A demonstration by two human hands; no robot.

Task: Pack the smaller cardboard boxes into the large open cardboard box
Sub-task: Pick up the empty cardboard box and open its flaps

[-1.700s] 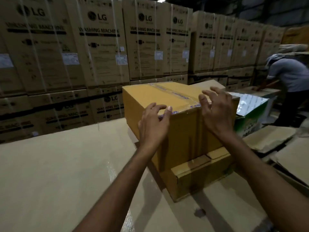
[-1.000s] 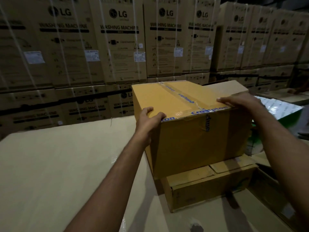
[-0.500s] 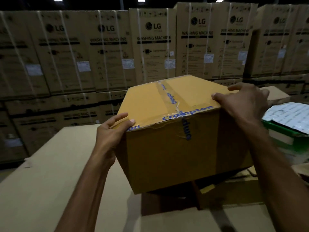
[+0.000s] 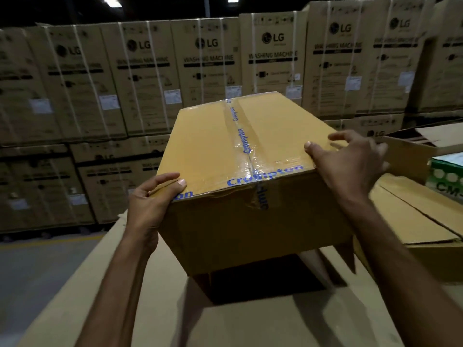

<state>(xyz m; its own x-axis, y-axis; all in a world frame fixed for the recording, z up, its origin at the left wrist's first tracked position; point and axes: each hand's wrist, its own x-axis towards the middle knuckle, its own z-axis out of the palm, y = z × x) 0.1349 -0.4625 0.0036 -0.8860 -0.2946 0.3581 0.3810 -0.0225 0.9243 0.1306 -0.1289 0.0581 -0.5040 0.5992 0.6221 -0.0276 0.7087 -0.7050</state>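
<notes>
- Yellow-brown cardboard fills the middle of the head view: the taped box (image 4: pixel 233 176), sealed with clear tape printed in blue, sits tilted between my arms.
- My left hand (image 4: pixel 150 209) clamps its near left corner, thumb on the top face and fingers curled round the side.
- My right hand (image 4: pixel 350 169) grips the right top edge, thumb pressed on the lid and fingers curled over the far side.
- Under the box lies a dark hollow (image 4: pixel 263 279); I cannot tell whether it is an opening or shadow.
- A broad cardboard sheet (image 4: pixel 225 321) spreads across the lower frame.
- At right, just beside my forearm, lie a flat carton (image 4: pixel 413 221), a green-and-white carton (image 4: pixel 446 176) and an open carton (image 4: pixel 406 156).
- Strapped washing machine cartons (image 4: pixel 208 71) wall off the upper frame.
- Grey floor (image 4: pixel 37 266) shows at lower left.
</notes>
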